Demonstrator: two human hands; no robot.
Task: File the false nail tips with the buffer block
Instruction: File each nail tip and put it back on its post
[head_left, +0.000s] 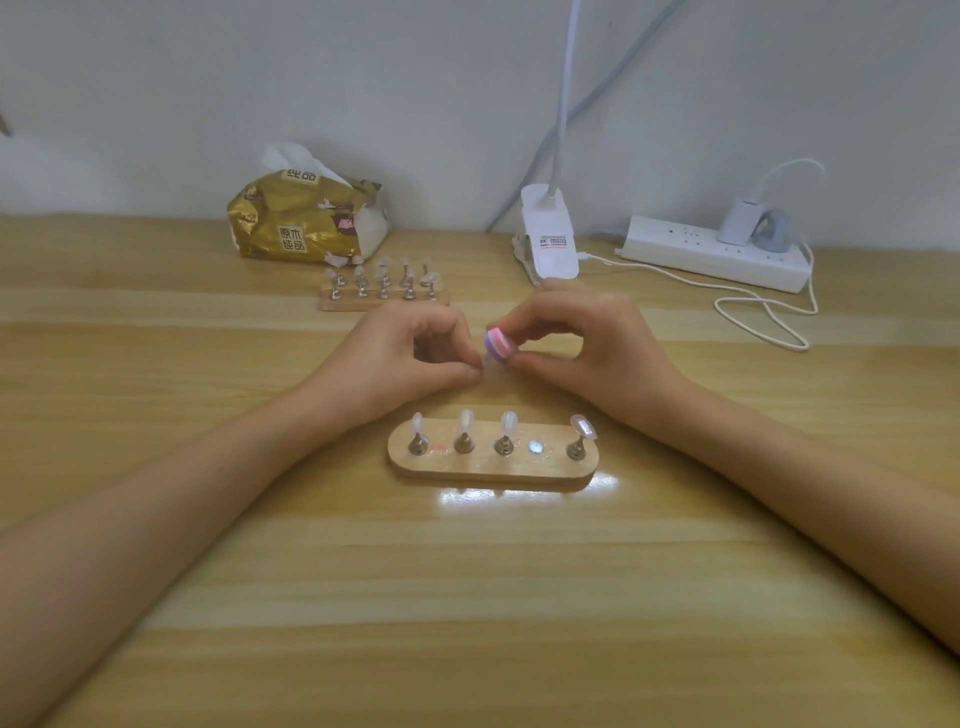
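Nearest us the stand (493, 467) holds four nail tips (466, 420), one spot bare; our left hand (395, 358) pinches the fifth, we judge, against the buffer block (497, 343) gripped by our right hand (587, 343).

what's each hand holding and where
Right hand pinches the buffer block between fingers above and thumb below. Left hand pinches a small thing at its fingertips, too hidden to name.

I see open table (483, 597) in front of the near stand (488, 470); its 4 upright pegs (464, 441) obstruct the middle.
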